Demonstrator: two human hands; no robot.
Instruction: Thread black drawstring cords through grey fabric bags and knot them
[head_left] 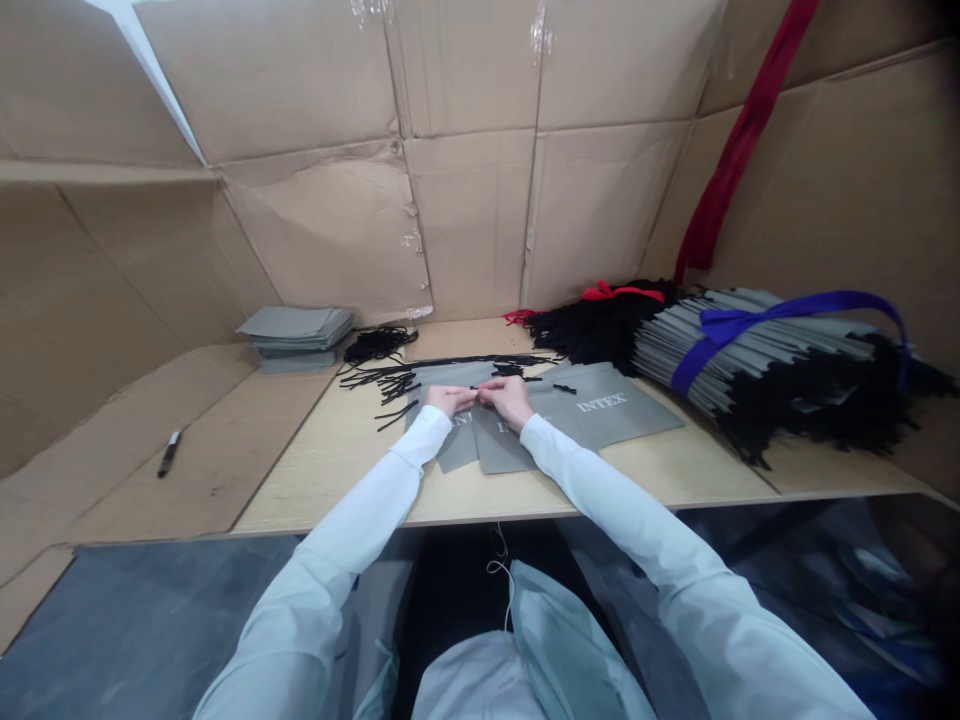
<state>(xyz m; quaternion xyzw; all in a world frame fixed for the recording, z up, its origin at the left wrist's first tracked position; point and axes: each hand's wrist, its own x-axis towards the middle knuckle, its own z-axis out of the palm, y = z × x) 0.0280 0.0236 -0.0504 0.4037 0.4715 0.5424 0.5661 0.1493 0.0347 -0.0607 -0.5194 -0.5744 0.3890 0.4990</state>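
A cardboard wall is rising around the back and sides of a pale table. On the table's right side, a big bundle of grey bags with black cords is lying tied with a blue ribbon. Just beside it, toward the middle, a dark bundle is lying under a red ribbon, while a dark red strap is hanging down the wall behind. Three loose grey bags are lying overlapped at the middle of the table, partly under the hands, the rightmost showing the word INTEX. A stack of grey pieces is resting at the back left, and a heap of black cords is sitting just beside it. The left hand and right hand are meeting over the upper part of the loose bags, the fingertips of both pinching a short dark bit of cord between them. Separate black strands are lying left of the hands. A marker is lying on the cardboard at far left.
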